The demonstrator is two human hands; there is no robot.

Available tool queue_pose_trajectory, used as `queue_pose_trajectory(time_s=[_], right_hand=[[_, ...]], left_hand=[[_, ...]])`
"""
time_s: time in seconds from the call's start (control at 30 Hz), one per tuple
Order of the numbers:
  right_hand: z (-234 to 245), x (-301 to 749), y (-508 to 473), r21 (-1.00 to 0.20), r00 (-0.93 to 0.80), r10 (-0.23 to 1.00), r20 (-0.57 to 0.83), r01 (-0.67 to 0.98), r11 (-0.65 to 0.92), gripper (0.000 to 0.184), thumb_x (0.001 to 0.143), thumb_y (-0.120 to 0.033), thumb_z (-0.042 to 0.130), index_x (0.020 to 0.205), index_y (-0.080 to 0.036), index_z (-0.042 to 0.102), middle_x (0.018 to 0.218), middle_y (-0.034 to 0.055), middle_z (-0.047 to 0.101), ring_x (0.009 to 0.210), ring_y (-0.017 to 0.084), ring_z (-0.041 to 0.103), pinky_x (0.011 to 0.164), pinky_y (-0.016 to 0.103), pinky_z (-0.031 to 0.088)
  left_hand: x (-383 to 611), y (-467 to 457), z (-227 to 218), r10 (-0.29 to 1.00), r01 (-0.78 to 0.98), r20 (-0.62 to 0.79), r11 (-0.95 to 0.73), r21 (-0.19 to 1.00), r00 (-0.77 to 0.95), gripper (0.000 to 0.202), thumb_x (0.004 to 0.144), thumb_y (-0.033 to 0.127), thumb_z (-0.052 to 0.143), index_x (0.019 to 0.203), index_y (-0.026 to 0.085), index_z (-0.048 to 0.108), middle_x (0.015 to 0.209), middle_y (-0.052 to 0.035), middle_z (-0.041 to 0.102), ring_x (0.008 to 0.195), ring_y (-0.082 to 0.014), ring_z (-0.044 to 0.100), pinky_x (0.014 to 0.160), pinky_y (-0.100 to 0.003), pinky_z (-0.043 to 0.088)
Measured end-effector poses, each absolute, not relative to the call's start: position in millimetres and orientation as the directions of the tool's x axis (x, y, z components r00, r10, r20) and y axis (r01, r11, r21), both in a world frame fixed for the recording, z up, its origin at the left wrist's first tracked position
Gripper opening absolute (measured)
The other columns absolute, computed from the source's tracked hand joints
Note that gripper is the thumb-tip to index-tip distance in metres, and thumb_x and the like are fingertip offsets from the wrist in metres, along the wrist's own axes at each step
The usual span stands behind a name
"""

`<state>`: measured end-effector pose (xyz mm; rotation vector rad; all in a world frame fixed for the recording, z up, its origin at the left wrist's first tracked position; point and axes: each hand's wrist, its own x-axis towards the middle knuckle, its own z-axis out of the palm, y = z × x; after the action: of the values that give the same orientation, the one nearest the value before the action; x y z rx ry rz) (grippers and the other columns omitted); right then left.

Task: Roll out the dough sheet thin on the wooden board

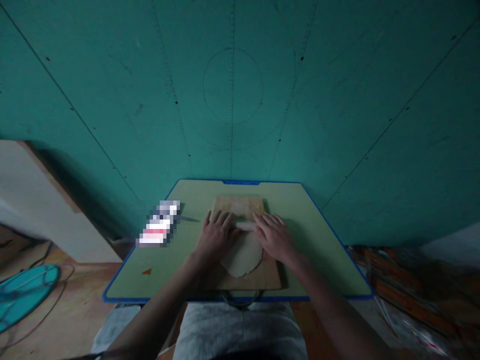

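A pale rolling pin [245,226] lies crosswise over a flat, rounded sheet of dough [242,256]. My left hand [217,232] is over the pin's left end, and my right hand [274,234] is over its right end. Both hands hold the pin from above with fingers pointing away from me, hiding its ends. Beneath the dough is a wooden cutting board [240,205] with a dark handle [242,301] at its near edge. The dough's near edge looks slightly uneven.
The board rests on a pale table [311,240] with a blue rim. To the left are a pixelated item [159,225], a thin pointed blade-like thing [189,219] and a small orange triangle [147,272]. A green wall [232,100] rises behind. A white panel [52,200] leans at left.
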<state>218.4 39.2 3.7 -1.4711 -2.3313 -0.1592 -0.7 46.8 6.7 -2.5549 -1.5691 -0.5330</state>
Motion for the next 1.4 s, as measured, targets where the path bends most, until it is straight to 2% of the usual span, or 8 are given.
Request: queue_pose_trajectory(time_s=[0.37,0.5,0.63,0.83,0.97,1.07,1.27,1.4], right_hand=[[13.9,206.4,87.6,-0.064,-0.267,0.914,0.306,0.952,0.3,0.039,0.104,-0.036,0.037,0.126,-0.022,0.066,0.135,0.0127,0.063,0.121,0.026,0.059,0.104,0.045,0.04],[12.2,209.0,67.9,-0.075,-0.314,0.891,0.329,0.931,0.356,0.038,0.102,-0.033,0.039,0.127,-0.019,0.064,0.134,0.0136,0.064,0.119,0.028,0.059,0.103,0.047,0.041],[4.8,215.9,31.6,-0.133,-0.359,0.847,0.393,0.889,0.439,0.04,0.099,-0.023,0.042,0.133,-0.017,0.059,0.134,0.0127,0.063,0.123,0.026,0.057,0.107,0.046,0.04],[-7.7,220.1,-23.8,-0.201,-0.314,0.804,0.505,0.863,0.464,0.046,0.091,-0.016,0.046,0.137,-0.016,0.056,0.135,0.0131,0.062,0.126,0.027,0.054,0.108,0.048,0.043],[-1.7,220.5,-43.5,-0.256,-0.289,0.808,0.513,0.847,0.465,0.041,0.093,-0.018,0.048,0.132,-0.019,0.06,0.131,0.0118,0.064,0.121,0.028,0.056,0.101,0.048,0.048],[7.7,222.4,-47.2,-0.319,-0.278,0.827,0.489,0.825,0.466,0.036,0.093,-0.018,0.048,0.124,-0.023,0.065,0.123,0.01,0.068,0.114,0.026,0.06,0.096,0.045,0.051],[14.7,226.8,-46.0,-0.401,-0.252,0.825,0.506,0.778,0.484,0.031,0.095,-0.018,0.047,0.116,-0.024,0.069,0.11,0.0087,0.071,0.104,0.024,0.063,0.091,0.042,0.053],[13.8,227.8,-44.5,-0.415,-0.257,0.821,0.509,0.763,0.496,0.029,0.095,-0.017,0.047,0.112,-0.024,0.07,0.109,0.0083,0.071,0.105,0.024,0.062,0.092,0.042,0.052]], left_hand=[[11.6,89.1,19.3,0.907,0.933,0.28,-0.35,0.087,0.314,0.038,0.102,0.039,0.037,0.115,0.019,0.067,0.124,-0.0152,0.066,0.125,-0.0328,0.053,0.101,-0.052,0.042],[10.8,68.3,18.6,0.902,0.925,0.282,-0.366,0.098,0.327,0.04,0.102,0.042,0.038,0.117,0.018,0.066,0.127,-0.0159,0.064,0.119,-0.0322,0.057,0.099,-0.05,0.043],[4.7,28.2,13.1,0.871,0.902,0.341,-0.415,0.121,0.355,0.042,0.098,0.043,0.047,0.128,0.017,0.059,0.116,-0.0162,0.067,0.108,-0.0314,0.06,0.1,-0.052,0.042],[-10.5,-17.9,4.5,0.798,0.855,0.425,-0.509,0.099,0.426,0.046,0.088,0.032,0.058,0.133,0.019,0.057,0.131,-0.0178,0.061,0.122,-0.0345,0.054,0.105,-0.052,0.041],[-19.5,-21.1,11.3,0.832,0.85,0.429,-0.477,0.225,0.353,0.024,0.094,0.024,0.048,0.107,0.025,0.068,0.118,-0.0104,0.07,0.11,-0.0275,0.061,0.094,-0.045,0.047],[-23.2,-17.0,17.3,0.865,0.828,0.403,-0.446,0.339,0.301,0.022,0.096,0.025,0.046,0.09,0.023,0.067,0.098,-0.0082,0.074,0.092,-0.024,0.063,0.082,-0.04,0.05],[-38.8,-12.7,17.4,0.876,0.754,0.444,-0.42,0.504,0.192,0.021,0.093,0.031,0.048,0.082,0.023,0.065,0.085,-0.0055,0.071,0.082,-0.0214,0.063,0.075,-0.035,0.051],[-72.9,-3.9,25.6,0.895,0.829,0.427,-0.142,0.541,-0.125,0.029,0.09,0.043,0.047,0.083,0.022,0.065,0.088,-0.0056,0.073,0.082,-0.0228,0.066,0.076,-0.035,0.053]])
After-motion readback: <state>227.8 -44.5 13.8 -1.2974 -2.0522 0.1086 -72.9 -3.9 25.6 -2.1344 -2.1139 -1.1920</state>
